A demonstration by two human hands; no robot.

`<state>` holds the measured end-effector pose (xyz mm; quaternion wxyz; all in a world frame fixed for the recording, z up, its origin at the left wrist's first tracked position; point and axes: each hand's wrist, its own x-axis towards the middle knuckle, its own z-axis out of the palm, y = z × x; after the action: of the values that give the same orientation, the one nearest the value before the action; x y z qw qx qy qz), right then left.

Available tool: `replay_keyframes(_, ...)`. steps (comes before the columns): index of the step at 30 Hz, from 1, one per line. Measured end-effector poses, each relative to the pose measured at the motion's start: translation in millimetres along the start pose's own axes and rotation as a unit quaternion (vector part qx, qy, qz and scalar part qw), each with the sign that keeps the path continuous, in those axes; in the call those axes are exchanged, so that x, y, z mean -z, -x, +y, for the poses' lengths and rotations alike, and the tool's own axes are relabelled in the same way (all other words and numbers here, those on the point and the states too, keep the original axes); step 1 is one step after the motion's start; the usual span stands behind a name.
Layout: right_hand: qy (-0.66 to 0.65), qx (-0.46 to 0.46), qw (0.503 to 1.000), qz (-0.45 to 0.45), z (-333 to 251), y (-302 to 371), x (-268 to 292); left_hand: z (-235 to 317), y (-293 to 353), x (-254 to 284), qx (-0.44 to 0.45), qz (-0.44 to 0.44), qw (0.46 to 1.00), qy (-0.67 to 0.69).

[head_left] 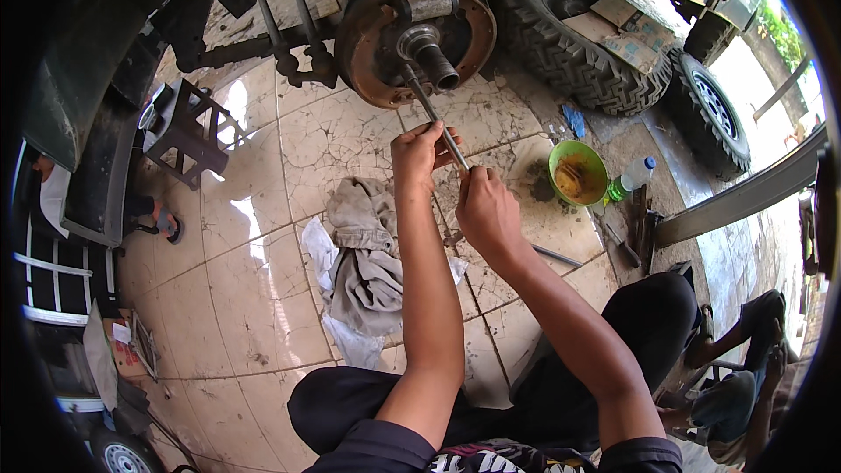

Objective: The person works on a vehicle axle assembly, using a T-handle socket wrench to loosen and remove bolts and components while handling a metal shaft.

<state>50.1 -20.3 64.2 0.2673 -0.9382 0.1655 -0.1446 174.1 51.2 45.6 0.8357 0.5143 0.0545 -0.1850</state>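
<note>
A long metal bar slants from my hands up to the wheel hub, its wider dark end against the lower left of the hub. My left hand is closed on the bar partway along, thumb on top and fingertips showing beyond it. Lower down, my right hand wraps round the bar's near end. The hub carries a protruding hollow spindle. Behind it is the round brake backing plate, with rust-brown brake shoes and a grey cylinder at its top.
Grey cloth lies on the tiled floor below my hands. To the right are a green bowl, a plastic bottle and large tyres. A dark stool stands left. Other people's legs show at both sides.
</note>
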Motion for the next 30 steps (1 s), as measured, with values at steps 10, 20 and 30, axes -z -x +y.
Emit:
replay_keyframes(10, -0.509, -0.305, 0.784, -0.180, 9, -16, 6, -12, -9, 18, 0.022, -0.126, 0.979, 0.160)
replay_keyframes(20, -0.624, -0.331, 0.634, -0.315, 9, -26, 26, 4, -1, 12, -0.010, -0.075, 0.994, 0.073)
replay_keyframes(30, -0.142, -0.062, 0.986, -0.059, 8, -15, 1, 4, -2, -1, -0.029, -0.012, 0.997, -0.065)
